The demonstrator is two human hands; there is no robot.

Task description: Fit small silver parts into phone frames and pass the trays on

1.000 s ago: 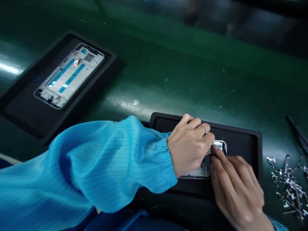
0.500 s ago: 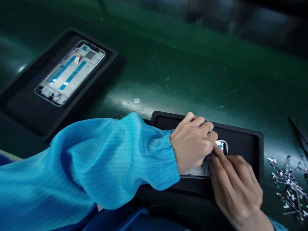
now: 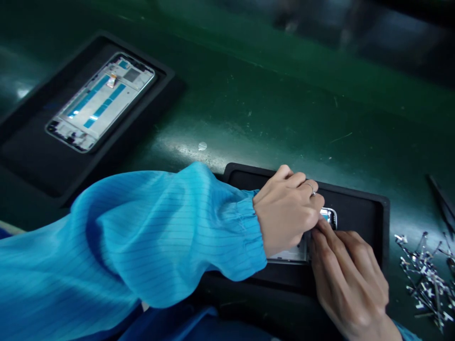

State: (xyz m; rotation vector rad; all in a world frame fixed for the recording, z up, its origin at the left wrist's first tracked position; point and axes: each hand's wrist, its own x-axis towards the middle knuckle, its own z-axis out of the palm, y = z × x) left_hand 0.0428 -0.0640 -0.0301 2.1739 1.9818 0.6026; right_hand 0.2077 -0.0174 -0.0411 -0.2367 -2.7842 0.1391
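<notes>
A silver phone frame (image 3: pixel 289 256) lies in a black tray (image 3: pixel 359 208), mostly covered by my two hands. Across its middle, my left hand (image 3: pixel 289 208), with a ring on one finger, is closed, knuckles up. Its fingertips are hidden, so whatever they pinch cannot be made out. From the lower right, my right hand (image 3: pixel 350 274) reaches onto the frame, closed, with fingers bent and pressed together at its edge. The fingertips of both hands meet near the frame's right end, where a bit of blue film shows.
Another phone frame (image 3: pixel 101 102) with blue strips lies in a second black tray (image 3: pixel 21 166) at the upper left. Small flex cables (image 3: pixel 424 279) are heaped at the right, below a dark slender tool (image 3: pixel 441 201). The green table (image 3: pixel 266 113) has a small round sticker (image 3: pixel 202 146).
Both hands hold nearly the same pose on the phone frame. My left hand has shifted very slightly right; the camera view has moved a little.
</notes>
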